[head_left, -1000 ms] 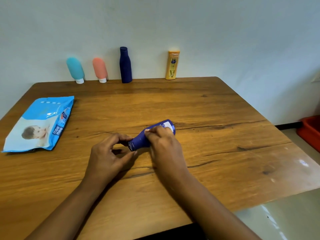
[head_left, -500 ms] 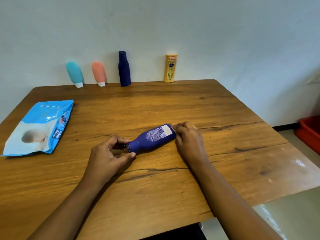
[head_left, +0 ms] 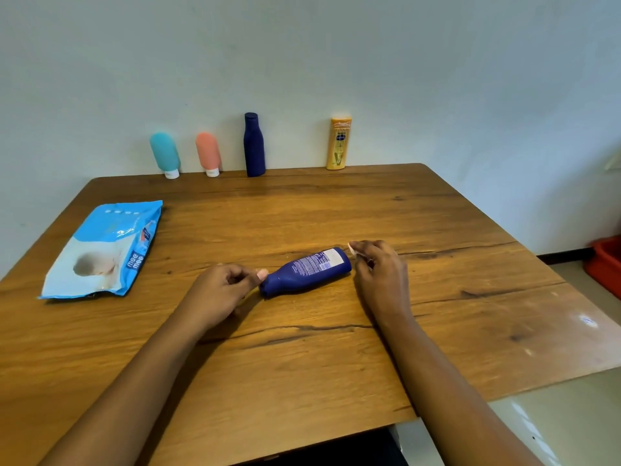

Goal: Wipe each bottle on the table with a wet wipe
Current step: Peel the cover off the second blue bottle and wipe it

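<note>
One dark-blue plastic bottle [head_left: 307, 272] lies on wooden table [head_left: 336, 203]; left hand [head_left: 218, 294] curled at cap end, thumb touching, grip unclear; right hand [head_left: 379, 274] at base pinches small white wad [head_left: 352, 248]

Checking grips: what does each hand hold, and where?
Right hand pinches a small white piece, probably wipe; left hand touches the lying blue bottle at its cap, grip unclear.

A pale blue-grey wall [head_left: 403, 62] stands behind; a dark skirting strip [head_left: 561, 258] runs along its foot at far right; a red plastic tub [head_left: 606, 264] sits there on the glossy pale floor [head_left: 571, 415].
</note>
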`<action>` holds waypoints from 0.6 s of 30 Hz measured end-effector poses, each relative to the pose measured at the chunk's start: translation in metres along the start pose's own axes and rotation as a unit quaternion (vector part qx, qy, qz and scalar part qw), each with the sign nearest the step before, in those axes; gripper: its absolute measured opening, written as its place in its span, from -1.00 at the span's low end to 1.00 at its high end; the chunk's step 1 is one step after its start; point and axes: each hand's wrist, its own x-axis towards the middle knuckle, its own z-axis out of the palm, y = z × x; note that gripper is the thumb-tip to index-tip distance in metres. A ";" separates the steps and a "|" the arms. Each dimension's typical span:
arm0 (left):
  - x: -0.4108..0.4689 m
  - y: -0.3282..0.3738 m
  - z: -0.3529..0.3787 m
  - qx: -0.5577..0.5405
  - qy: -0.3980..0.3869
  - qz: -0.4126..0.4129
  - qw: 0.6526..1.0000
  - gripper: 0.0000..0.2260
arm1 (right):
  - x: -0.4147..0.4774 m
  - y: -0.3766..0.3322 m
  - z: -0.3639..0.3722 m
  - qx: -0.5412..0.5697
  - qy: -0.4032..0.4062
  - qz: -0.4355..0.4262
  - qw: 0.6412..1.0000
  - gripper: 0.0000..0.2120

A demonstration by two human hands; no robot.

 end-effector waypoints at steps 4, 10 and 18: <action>0.005 0.005 -0.002 0.019 -0.022 -0.032 0.999 -0.86 | -0.001 0.000 -0.003 0.015 0.008 0.010 1.000 -0.71; -0.004 -0.003 0.000 0.022 -0.013 0.026 0.999 -0.89 | -0.003 -0.003 -0.004 0.039 0.026 0.004 0.999 -0.71; -0.023 -0.010 0.025 0.036 0.112 0.151 0.981 -0.71 | -0.014 -0.020 -0.010 0.083 0.072 -0.036 0.993 -0.69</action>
